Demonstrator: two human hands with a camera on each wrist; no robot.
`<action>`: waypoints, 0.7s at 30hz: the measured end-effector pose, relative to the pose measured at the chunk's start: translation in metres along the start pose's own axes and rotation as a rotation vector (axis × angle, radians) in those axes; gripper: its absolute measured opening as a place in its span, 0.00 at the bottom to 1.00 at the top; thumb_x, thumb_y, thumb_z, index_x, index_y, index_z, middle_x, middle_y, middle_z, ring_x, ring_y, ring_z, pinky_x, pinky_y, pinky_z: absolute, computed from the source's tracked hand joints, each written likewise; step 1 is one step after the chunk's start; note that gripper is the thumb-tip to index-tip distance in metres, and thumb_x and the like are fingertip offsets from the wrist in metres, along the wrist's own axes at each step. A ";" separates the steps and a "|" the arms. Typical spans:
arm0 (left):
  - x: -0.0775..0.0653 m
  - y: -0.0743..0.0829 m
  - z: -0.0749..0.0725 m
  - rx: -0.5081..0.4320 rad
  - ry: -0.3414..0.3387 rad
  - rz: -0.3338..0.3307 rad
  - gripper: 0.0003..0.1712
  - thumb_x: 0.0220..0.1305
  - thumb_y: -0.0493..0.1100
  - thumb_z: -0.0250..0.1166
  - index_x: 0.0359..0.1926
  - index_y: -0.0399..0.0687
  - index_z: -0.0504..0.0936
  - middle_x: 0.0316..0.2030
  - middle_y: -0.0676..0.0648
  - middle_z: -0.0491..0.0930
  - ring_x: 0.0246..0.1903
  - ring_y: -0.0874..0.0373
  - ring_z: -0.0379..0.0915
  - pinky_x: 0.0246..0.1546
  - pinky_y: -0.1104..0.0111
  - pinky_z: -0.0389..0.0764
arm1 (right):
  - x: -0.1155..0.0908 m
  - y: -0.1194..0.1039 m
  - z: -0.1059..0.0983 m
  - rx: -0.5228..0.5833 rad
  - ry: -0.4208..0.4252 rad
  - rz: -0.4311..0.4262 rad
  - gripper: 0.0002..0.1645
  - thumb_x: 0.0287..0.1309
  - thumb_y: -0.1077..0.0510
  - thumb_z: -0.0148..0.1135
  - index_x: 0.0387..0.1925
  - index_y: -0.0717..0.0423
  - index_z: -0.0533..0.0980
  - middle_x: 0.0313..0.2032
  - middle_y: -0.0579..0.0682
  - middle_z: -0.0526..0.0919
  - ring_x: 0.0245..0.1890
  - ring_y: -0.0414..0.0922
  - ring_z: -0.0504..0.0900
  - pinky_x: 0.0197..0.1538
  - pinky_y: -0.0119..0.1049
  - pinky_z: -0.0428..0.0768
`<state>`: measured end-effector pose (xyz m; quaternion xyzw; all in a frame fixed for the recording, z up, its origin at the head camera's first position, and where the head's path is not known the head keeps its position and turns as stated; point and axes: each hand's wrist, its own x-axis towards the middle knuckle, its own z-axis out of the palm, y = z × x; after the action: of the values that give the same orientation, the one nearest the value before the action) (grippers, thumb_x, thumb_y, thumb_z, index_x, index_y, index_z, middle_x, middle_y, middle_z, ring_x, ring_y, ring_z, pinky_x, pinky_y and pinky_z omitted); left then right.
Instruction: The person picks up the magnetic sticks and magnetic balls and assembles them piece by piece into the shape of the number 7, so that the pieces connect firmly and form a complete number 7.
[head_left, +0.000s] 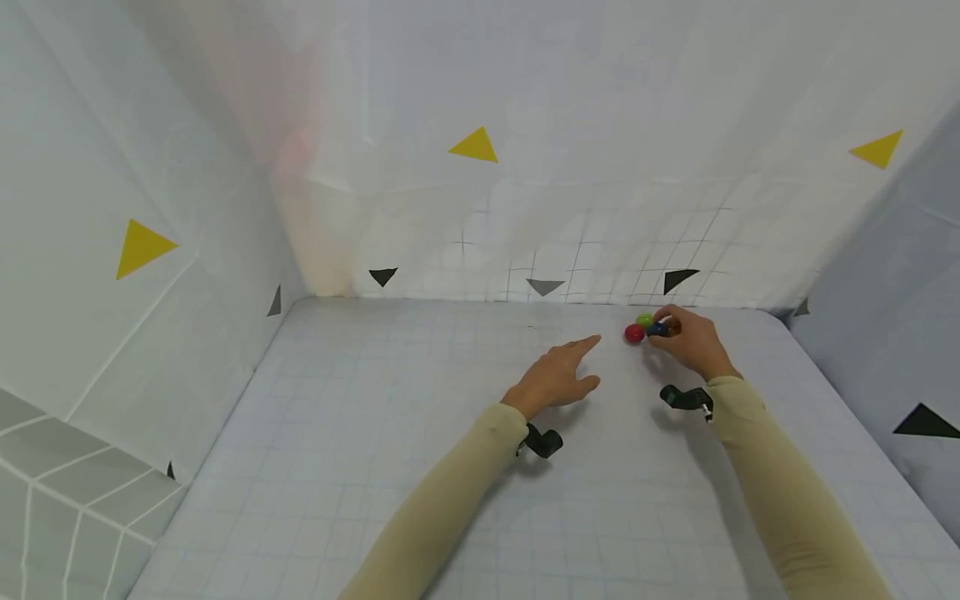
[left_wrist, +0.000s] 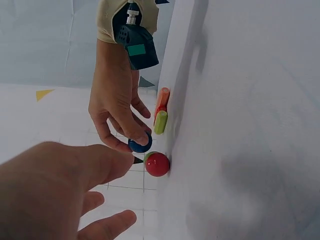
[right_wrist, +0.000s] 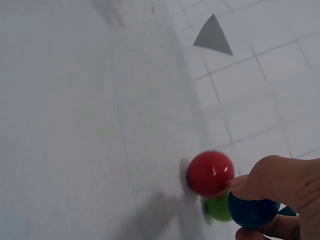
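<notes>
My right hand pinches a blue ball between thumb and fingers, near the far right of the table. Right beside it sits a glossy red ball. A green ball lies behind the red one, partly covered by the red and blue balls in the right wrist view. My left hand hovers over the table to the left of the balls, its index finger extended and its thumb apart. It holds nothing.
Beyond the right hand, the left wrist view shows an orange-red stick-like piece and a yellow-green one. A white gridded sheet covers the table. Pale walls with yellow and dark triangles stand behind and at both sides.
</notes>
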<state>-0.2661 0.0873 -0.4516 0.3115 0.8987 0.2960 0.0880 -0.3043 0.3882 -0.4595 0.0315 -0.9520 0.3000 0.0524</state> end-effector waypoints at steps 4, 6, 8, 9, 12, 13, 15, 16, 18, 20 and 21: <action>0.000 0.002 -0.003 -0.006 0.021 0.005 0.40 0.76 0.52 0.61 0.83 0.61 0.56 0.77 0.53 0.61 0.74 0.55 0.59 0.71 0.61 0.63 | -0.002 -0.013 0.001 0.039 0.023 -0.010 0.25 0.64 0.58 0.73 0.57 0.64 0.74 0.52 0.70 0.81 0.51 0.65 0.81 0.47 0.57 0.81; -0.001 0.003 -0.006 -0.002 0.033 0.000 0.40 0.76 0.52 0.62 0.83 0.61 0.57 0.77 0.53 0.62 0.74 0.55 0.59 0.71 0.60 0.64 | -0.002 -0.021 0.001 0.050 0.026 -0.006 0.26 0.64 0.57 0.73 0.57 0.65 0.73 0.52 0.69 0.81 0.52 0.64 0.80 0.49 0.58 0.81; -0.002 0.003 -0.009 -0.001 0.045 -0.006 0.40 0.76 0.52 0.62 0.83 0.61 0.57 0.77 0.54 0.62 0.74 0.55 0.59 0.71 0.60 0.65 | -0.003 -0.028 0.001 0.050 0.035 -0.008 0.26 0.64 0.56 0.73 0.56 0.64 0.74 0.51 0.67 0.82 0.52 0.63 0.81 0.50 0.58 0.80; -0.003 0.003 -0.010 -0.002 0.051 -0.006 0.40 0.77 0.52 0.61 0.83 0.61 0.57 0.77 0.54 0.62 0.74 0.55 0.59 0.71 0.60 0.65 | -0.004 -0.032 0.002 0.049 0.044 -0.012 0.25 0.64 0.55 0.74 0.56 0.64 0.75 0.50 0.67 0.83 0.52 0.63 0.81 0.49 0.58 0.80; -0.006 0.002 -0.012 -0.013 0.063 -0.011 0.39 0.77 0.52 0.61 0.83 0.62 0.57 0.77 0.53 0.62 0.74 0.54 0.59 0.71 0.59 0.65 | -0.008 -0.042 0.002 0.046 0.079 -0.040 0.23 0.63 0.54 0.75 0.53 0.61 0.77 0.48 0.63 0.85 0.50 0.61 0.82 0.48 0.56 0.79; -0.007 0.001 -0.013 -0.019 0.070 -0.010 0.39 0.77 0.52 0.61 0.83 0.62 0.57 0.77 0.52 0.61 0.74 0.53 0.59 0.71 0.58 0.65 | -0.010 -0.045 0.003 0.048 0.089 -0.058 0.23 0.63 0.54 0.75 0.53 0.61 0.77 0.47 0.63 0.86 0.49 0.60 0.83 0.47 0.54 0.79; -0.009 0.000 -0.015 -0.023 0.081 -0.011 0.39 0.77 0.52 0.61 0.83 0.62 0.56 0.77 0.52 0.61 0.74 0.52 0.58 0.71 0.57 0.65 | -0.012 -0.051 0.004 0.066 0.108 -0.091 0.22 0.62 0.54 0.76 0.52 0.61 0.78 0.46 0.61 0.86 0.48 0.59 0.84 0.45 0.51 0.79; -0.011 -0.001 -0.017 -0.026 0.087 -0.012 0.39 0.77 0.52 0.61 0.83 0.62 0.56 0.77 0.51 0.61 0.74 0.51 0.58 0.71 0.56 0.65 | -0.012 -0.054 0.005 0.075 0.114 -0.106 0.22 0.62 0.55 0.76 0.52 0.60 0.78 0.45 0.61 0.86 0.47 0.58 0.84 0.44 0.50 0.79; -0.014 -0.003 -0.022 -0.026 0.103 -0.012 0.39 0.77 0.51 0.61 0.83 0.61 0.57 0.77 0.51 0.61 0.74 0.51 0.58 0.71 0.55 0.65 | -0.013 -0.061 0.006 0.102 0.121 -0.134 0.22 0.62 0.56 0.76 0.52 0.61 0.78 0.45 0.60 0.86 0.45 0.57 0.85 0.42 0.48 0.80; -0.016 -0.005 -0.026 -0.022 0.112 -0.011 0.39 0.77 0.51 0.61 0.83 0.60 0.57 0.77 0.50 0.61 0.74 0.50 0.58 0.71 0.55 0.65 | -0.013 -0.067 0.008 0.119 0.129 -0.146 0.22 0.61 0.57 0.77 0.52 0.60 0.78 0.45 0.59 0.86 0.43 0.56 0.85 0.41 0.47 0.81; -0.018 -0.006 -0.028 -0.022 0.115 -0.010 0.39 0.77 0.51 0.61 0.83 0.60 0.57 0.77 0.49 0.61 0.74 0.50 0.59 0.71 0.55 0.65 | -0.013 -0.070 0.009 0.122 0.130 -0.150 0.22 0.61 0.57 0.77 0.52 0.60 0.78 0.45 0.59 0.86 0.43 0.55 0.85 0.42 0.48 0.82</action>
<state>-0.2646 0.0593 -0.4325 0.2884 0.9005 0.3227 0.0412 -0.2855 0.3259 -0.4287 0.0860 -0.9214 0.3543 0.1343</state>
